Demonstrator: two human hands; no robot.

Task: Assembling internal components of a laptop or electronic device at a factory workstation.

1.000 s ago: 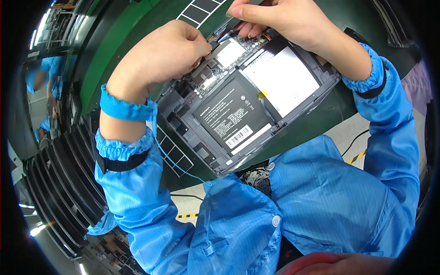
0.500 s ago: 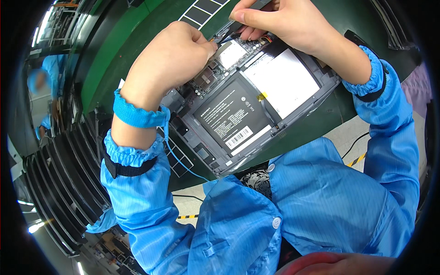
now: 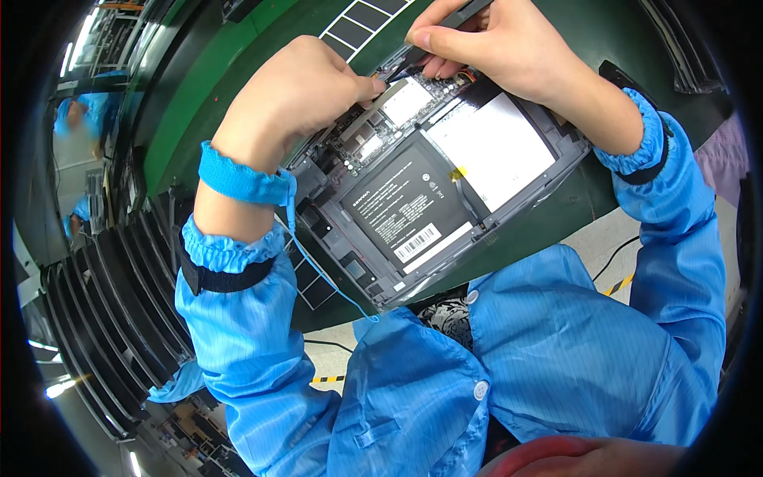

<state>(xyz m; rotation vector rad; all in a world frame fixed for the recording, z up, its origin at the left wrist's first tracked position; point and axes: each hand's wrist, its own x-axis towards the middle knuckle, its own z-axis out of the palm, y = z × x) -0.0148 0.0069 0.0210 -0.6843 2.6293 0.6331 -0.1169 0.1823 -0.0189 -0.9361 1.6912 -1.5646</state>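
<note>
Pinched between thumb and fingers, a thin dark tool (image 3: 467,11) sits in the right hand (image 3: 494,41), its tip pointing down at the far edge of an open laptop (image 3: 568,147). The left hand (image 3: 308,91) has its thumb and finger close together near that tip, low over the circuit board (image 3: 367,133). Whether anything small is held there, one cannot tell, because the hand hides it.

The laptop lies at a slant on the green table (image 3: 556,208), in front of the person. Its black battery (image 3: 405,208) is on the near side, beside a shiny white sheet (image 3: 493,151).

From here, the tool could slip, since only the fingers steady it. Then its tip might scratch the board or poke the left fingers, which are very near. Pressing too hard could bend or break a tiny part. If the laptop slid on the table, the tip could land in the wrong spot. The thin blue cord (image 3: 324,276) from the left wrist strap (image 3: 242,179) hangs by the laptop's corner, so a big arm move might catch it.
</note>
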